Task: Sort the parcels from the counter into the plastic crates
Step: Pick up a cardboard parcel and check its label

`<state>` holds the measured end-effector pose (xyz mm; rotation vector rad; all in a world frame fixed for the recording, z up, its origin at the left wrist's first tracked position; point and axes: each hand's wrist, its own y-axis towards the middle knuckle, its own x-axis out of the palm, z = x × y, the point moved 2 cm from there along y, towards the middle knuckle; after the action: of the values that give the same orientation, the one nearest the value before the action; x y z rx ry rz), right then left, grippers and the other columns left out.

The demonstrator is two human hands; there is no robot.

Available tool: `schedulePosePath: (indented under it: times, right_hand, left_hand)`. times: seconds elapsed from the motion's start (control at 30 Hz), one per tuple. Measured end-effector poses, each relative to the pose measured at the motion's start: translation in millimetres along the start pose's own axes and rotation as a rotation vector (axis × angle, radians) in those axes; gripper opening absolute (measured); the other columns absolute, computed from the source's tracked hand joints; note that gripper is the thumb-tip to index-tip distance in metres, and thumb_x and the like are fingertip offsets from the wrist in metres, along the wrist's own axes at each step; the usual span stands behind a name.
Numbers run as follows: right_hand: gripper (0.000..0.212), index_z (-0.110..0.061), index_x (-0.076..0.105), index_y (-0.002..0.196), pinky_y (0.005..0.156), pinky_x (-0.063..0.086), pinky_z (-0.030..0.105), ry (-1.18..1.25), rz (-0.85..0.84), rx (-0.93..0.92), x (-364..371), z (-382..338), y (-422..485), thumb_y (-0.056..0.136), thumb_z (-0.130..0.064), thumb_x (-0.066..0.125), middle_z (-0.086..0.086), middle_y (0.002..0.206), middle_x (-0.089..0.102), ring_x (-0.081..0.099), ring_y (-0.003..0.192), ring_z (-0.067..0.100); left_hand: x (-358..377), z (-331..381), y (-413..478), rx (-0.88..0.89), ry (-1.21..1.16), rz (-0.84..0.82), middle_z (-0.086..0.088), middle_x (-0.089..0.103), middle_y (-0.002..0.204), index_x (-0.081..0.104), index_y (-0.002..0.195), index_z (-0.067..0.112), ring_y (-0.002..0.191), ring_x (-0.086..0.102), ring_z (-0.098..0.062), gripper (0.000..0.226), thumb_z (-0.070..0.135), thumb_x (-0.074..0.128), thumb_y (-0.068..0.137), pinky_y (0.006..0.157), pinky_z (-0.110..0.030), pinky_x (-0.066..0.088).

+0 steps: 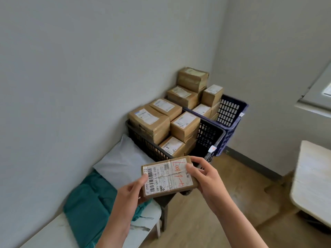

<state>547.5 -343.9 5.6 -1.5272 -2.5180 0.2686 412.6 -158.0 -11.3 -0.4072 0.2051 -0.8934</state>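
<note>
We hold a small cardboard parcel (168, 177) label-up between both hands. Our left hand (132, 192) pinches its left end and our right hand (202, 178) grips its right end. It hangs over the counter's (44, 237) far end, near the black crate (209, 135). That crate and the blue crate (229, 111) beyond it are piled with boxes, so much looks sorted. This parcel, a grey bag (123, 163) and a green bag (89, 199) on the counter seem left.
</note>
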Motion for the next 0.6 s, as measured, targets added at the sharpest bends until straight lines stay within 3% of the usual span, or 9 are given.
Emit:
schedulePosePath:
  times: [0.17, 0.27, 0.37, 0.47, 0.6]
  right_hand:
    - [0.027, -0.022, 0.065, 0.126, 0.085, 0.064, 0.045, 0.007, 0.057, -0.004, -52, -11, 21, 0.099, -0.025, 0.067, 0.010, 0.098, 0.081, 0.079, 0.092, 0.028]
    - [0.028, -0.021, 0.063, 0.126, 0.080, 0.064, 0.038, -0.049, 0.070, -0.012, -69, -18, 46, 0.099, -0.027, 0.069, 0.004, 0.098, 0.082, 0.079, 0.091, 0.022]
    - [0.030, -0.023, 0.060, 0.123, 0.083, 0.064, 0.038, -0.163, 0.043, -0.034, -77, -31, 78, 0.097, -0.033, 0.071, -0.004, 0.097, 0.082, 0.079, 0.090, 0.015]
    - [0.024, -0.020, 0.062, 0.115, 0.082, 0.065, 0.038, -0.237, 0.014, -0.093, -82, -45, 118, 0.098, -0.033, 0.071, -0.006, 0.099, 0.081, 0.079, 0.091, 0.013]
    - [0.022, -0.024, 0.066, 0.109, 0.082, 0.065, 0.038, -0.333, 0.018, -0.145, -81, -58, 176, 0.094, -0.038, 0.074, -0.008, 0.101, 0.079, 0.077, 0.092, 0.011]
  left_hand:
    - [56, 12, 18, 0.016, 0.093, -0.028, 0.004, 0.082, 0.092, 0.081, 0.098, 0.019, 0.094, 0.076, -0.012, 0.038, 0.053, 0.065, 0.095, 0.083, -0.026, 0.059]
    - [70, 13, 40, 0.199, 0.272, -0.003, 0.014, 0.074, 0.119, 0.065, 0.125, 0.031, 0.105, 0.070, -0.002, 0.052, 0.063, 0.069, 0.083, 0.092, -0.025, 0.057]
    - [82, 22, 65, 0.519, 0.591, 0.027, 0.031, 0.051, 0.132, 0.045, 0.136, 0.048, 0.124, 0.050, 0.009, 0.052, 0.046, 0.072, 0.092, 0.098, -0.013, 0.044]
    - [105, 34, 96, 0.750, 0.723, -0.045, 0.024, 0.048, 0.144, 0.046, 0.143, 0.042, 0.139, 0.041, 0.004, 0.057, 0.049, 0.070, 0.092, 0.102, -0.016, 0.047]
    - [132, 50, 141, 0.824, 0.838, -0.040, 0.017, 0.038, 0.157, 0.036, 0.156, 0.036, 0.146, 0.032, -0.003, 0.085, 0.064, 0.073, 0.085, 0.106, -0.023, 0.044]
